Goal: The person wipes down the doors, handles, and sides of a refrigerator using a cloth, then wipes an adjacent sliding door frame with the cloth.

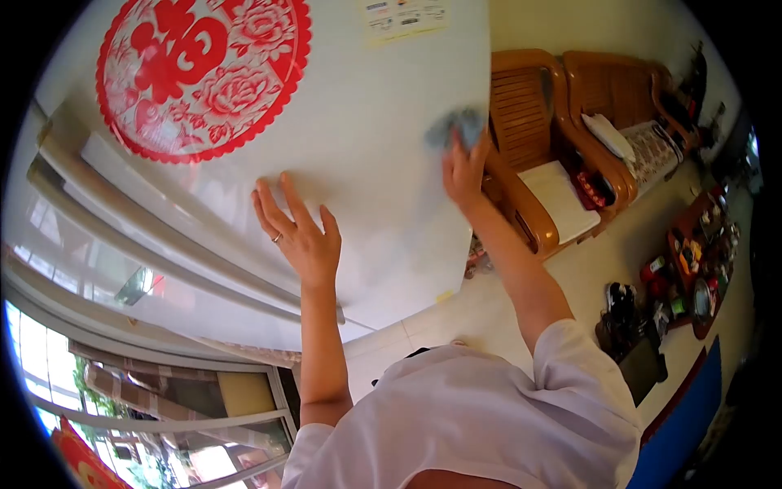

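A tall white panel, seemingly the side of a refrigerator (366,204), fills the middle of the view. My left hand (305,240) rests against it with fingers spread, a ring on one finger, holding nothing. Near the panel's right edge, my right hand (466,167) presses a blue-grey cloth (454,129) to the surface; the cloth is slightly blurred. A round red paper-cut decoration (204,69) with flowers and a character is stuck at the upper left. Above, towards the top edge, is a pale printed label (403,18).
Long handles (163,220) run along the panel's left side. Wooden armchairs (529,98) with cushions stand at the right. Beyond them is a low table (705,261) crowded with items, with dark shoes (621,300) nearby. A window (49,350) is at the lower left.
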`<state>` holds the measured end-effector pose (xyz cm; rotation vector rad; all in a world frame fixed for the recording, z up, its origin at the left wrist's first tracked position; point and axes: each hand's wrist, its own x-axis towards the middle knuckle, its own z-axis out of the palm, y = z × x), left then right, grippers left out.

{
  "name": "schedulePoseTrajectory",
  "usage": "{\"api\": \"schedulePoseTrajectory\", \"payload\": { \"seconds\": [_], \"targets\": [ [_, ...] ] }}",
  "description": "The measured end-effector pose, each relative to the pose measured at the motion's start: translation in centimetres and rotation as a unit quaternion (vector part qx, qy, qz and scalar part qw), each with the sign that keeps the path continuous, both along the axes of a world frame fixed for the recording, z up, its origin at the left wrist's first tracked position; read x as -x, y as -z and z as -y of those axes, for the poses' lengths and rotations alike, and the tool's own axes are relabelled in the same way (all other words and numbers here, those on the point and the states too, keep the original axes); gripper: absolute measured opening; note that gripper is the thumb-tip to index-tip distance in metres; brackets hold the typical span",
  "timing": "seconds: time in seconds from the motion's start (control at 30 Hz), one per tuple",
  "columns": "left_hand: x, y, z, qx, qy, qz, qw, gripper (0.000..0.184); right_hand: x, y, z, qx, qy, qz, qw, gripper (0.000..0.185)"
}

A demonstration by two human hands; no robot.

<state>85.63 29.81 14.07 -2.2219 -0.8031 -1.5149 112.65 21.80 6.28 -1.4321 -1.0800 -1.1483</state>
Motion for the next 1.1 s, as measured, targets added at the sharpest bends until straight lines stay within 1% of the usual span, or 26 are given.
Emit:
{"api": "schedulePoseTrajectory", "payload": {
  "seconds": [0.07,0.1,0.13,0.2,0.23,0.3,0.33,0.37,0.4,0.43,0.5,0.53,0.6,0.63,0.67,0.73,0.77,0.8,0.83,0.87,0.9,0.93,0.97,1.0,1.07,1.1],
  "targets": [
    [0.7,-0.2,0.5,0.024,0.018,-0.036,0.999,0.073,2.2,8.1,-0.2,0.100,-0.049,0.085,0.990,0.033],
    [0.9,0.1,0.6,0.032,0.037,-0.020,0.999,0.070,3.4,9.4,1.1,0.195,-0.146,0.133,0.961,0.029],
    [1.1,0.6,0.9,0.034,0.027,-0.016,0.999,0.070,4.4,10.1,1.2,0.262,-0.194,0.165,0.931,0.025],
    [1.6,1.5,1.8,0.063,0.052,-0.027,0.996,0.064,4.4,9.8,0.5,0.266,-0.251,0.215,0.906,0.025],
    [1.9,2.3,2.2,0.071,0.068,-0.022,0.995,0.061,4.4,8.2,0.1,0.263,-0.265,0.225,0.900,0.025],
    [2.0,4.1,3.0,0.089,0.098,-0.010,0.991,0.058,3.9,3.9,-0.9,0.310,-0.263,0.254,0.878,0.033],
    [2.1,4.7,3.3,0.098,0.115,-0.003,0.989,0.057,3.9,1.1,-1.7,0.270,-0.240,0.285,0.888,0.042],
    [2.2,5.1,3.6,0.111,0.128,-0.001,0.985,0.056,4.4,-0.9,-3.0,0.189,-0.217,0.225,0.931,0.045],
    [2.4,5.4,3.9,0.125,0.140,0.003,0.982,0.055,5.2,-4.0,-3.7,0.138,-0.190,0.178,0.956,0.042],
    [2.8,5.6,3.9,0.119,0.143,0.010,0.983,0.054,5.8,-7.0,-4.7,0.080,-0.108,0.231,0.964,0.040],
    [3.5,6.2,3.9,0.103,0.145,0.031,0.984,0.053,9.2,-11.9,-4.9,0.025,-0.122,0.127,0.984,0.039],
    [4.1,6.3,3.9,0.095,0.143,0.031,0.985,0.051,10.5,-11.7,-5.7,0.027,-0.142,0.134,0.980,0.039],
    [5.3,6.7,4.0,0.098,0.143,0.047,0.984,0.050,12.9,-10.2,-6.9,0.067,-0.089,0.118,0.987,0.037],
    [5.9,6.7,4.2,0.099,0.131,0.056,0.985,0.050,13.8,-8.6,-7.7,0.095,-0.094,0.152,0.979,0.034],
    [6.6,6.7,4.4,0.130,0.124,0.069,0.981,0.051,14.5,-6.8,-8.6,0.083,-0.104,0.219,0.967,0.033],
    [7.9,7.1,4.9,0.162,0.113,0.084,0.977,0.052,16.5,-4.0,-9.3,0.127,-0.231,0.248,0.932,0.035],
    [8.3,7.4,4.9,0.207,0.126,0.150,0.959,0.056,17.4,-3.1,-9.2,0.125,-0.238,0.253,0.929,0.035],
    [8.7,7.5,4.9,0.248,0.139,0.217,0.934,0.060,18.5,-2.5,-8.7,0.143,-0.281,0.202,0.927,0.036],
    [9.6,7.5,5.4,0.299,0.144,0.242,0.912,0.053,19.8,-2.3,-8.1,0.161,-0.323,0.150,0.921,0.037],
    [10.0,7.6,5.3,0.294,0.140,0.247,0.912,0.053,21.2,-2.1,-7.5,0.159,-0.328,0.156,0.918,0.037],
    [10.4,7.8,5.2,0.379,0.227,0.336,0.832,0.047,23.3,-2.3,-6.4,0.232,-0.419,-0.014,0.878,0.039],
    [10.7,7.9,5.2,0.453,0.309,0.413,0.727,0.043,25.2,-2.6,-5.3,0.296,-0.490,-0.183,0.799,0.040],
    [11.5,6.9,5.4,0.504,0.392,0.416,0.647,0.042,27.3,-3.3,-4.3,0.297,-0.516,-0.093,0.798,0.042],
    [12.1,5.3,5.3,0.498,0.396,0.417,0.649,0.042,28.9,-4.5,-3.6,0.294,-0.537,0.002,0.790,0.045],
    [13.1,2.2,5.1,0.417,0.413,0.576,0.569,0.038,29.4,-6.0,-2.9,0.279,-0.531,0.002,0.800,0.048],
    [13.6,0.5,4.5,0.353,0.352,0.548,0.671,0.036,29.1,-7.1,-2.6,0.235,-0.523,0.004,0.820,0.049]
  ]
}}
